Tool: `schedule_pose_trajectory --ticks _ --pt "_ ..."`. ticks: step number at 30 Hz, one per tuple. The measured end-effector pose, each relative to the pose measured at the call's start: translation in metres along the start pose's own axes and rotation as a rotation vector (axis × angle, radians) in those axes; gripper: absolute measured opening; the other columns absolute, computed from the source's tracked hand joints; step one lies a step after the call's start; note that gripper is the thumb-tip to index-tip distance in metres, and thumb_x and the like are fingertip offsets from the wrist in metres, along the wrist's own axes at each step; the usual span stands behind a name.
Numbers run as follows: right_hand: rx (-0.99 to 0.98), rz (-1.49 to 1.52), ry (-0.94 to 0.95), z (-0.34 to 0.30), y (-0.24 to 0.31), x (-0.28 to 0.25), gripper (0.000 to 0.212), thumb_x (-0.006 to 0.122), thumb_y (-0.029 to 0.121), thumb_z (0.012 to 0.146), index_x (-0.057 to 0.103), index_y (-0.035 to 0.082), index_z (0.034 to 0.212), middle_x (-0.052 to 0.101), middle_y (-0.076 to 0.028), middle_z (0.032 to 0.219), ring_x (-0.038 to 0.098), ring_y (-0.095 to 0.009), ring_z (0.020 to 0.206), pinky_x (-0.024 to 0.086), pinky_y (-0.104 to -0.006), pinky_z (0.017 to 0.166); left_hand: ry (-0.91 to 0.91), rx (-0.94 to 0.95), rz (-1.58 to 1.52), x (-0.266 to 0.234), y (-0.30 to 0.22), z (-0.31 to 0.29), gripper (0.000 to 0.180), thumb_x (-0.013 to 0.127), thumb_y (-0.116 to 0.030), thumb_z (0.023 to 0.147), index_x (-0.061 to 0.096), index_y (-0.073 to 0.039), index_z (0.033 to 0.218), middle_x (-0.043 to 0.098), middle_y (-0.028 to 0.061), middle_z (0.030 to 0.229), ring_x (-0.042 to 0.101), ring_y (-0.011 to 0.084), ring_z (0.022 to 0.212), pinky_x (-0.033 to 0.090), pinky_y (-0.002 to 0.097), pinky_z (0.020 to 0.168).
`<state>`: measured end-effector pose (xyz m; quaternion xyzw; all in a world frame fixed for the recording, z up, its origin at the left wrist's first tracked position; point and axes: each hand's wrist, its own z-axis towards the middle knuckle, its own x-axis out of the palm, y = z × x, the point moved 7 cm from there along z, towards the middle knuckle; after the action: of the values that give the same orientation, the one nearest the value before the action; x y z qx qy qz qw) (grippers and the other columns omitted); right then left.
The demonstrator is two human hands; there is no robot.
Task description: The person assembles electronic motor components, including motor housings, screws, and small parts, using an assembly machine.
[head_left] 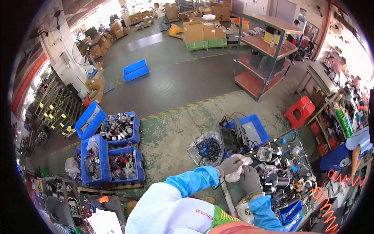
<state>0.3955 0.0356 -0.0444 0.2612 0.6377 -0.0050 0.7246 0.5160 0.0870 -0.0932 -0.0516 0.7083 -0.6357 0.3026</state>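
Both of my hands wear grey gloves and come together at the edge of a cluttered workbench. Crumpled white material, a cloth or thin plastic, is bunched between them. My left hand is closed on its near side. From the right, my right hand pinches it with the fingertips. Just beyond my right hand lie several black cylindrical motor-like parts with cables, and a clear block-shaped part. Whether anything is wrapped inside the white material is hidden.
A blue bin and a bag of black cables stand beyond my left hand. Blue crates of parts sit at left. A red stool and shelf rack stand farther off. Orange coiled hoses hang at right, near another person's arm.
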Motion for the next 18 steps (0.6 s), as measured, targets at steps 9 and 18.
schedule_pose_trajectory --ticks 9,18 --pt "-0.209 0.090 -0.168 0.022 0.015 -0.005 0.060 0.065 0.013 0.068 0.045 0.009 0.125 0.045 -0.015 0.127 0.045 -0.037 0.108 0.039 -0.0446 0.094 -0.015 0.018 -0.213 0.008 0.024 0.004 0.030 0.048 -0.024 0.091 0.056 -0.005 0.113 0.061 0.0110 0.108 0.056 0.0210 0.102 0.044 0.0329 0.087" --pt "-0.384 -0.062 -0.214 0.034 -0.012 -0.013 0.015 0.063 0.017 0.072 0.058 0.011 0.086 0.058 -0.009 0.081 0.055 -0.031 0.078 0.043 -0.0435 0.070 0.124 -0.310 -0.427 0.008 0.010 -0.007 0.034 0.053 -0.030 0.088 0.060 -0.002 0.105 0.057 0.0141 0.109 0.056 0.0245 0.100 0.044 0.0334 0.085"
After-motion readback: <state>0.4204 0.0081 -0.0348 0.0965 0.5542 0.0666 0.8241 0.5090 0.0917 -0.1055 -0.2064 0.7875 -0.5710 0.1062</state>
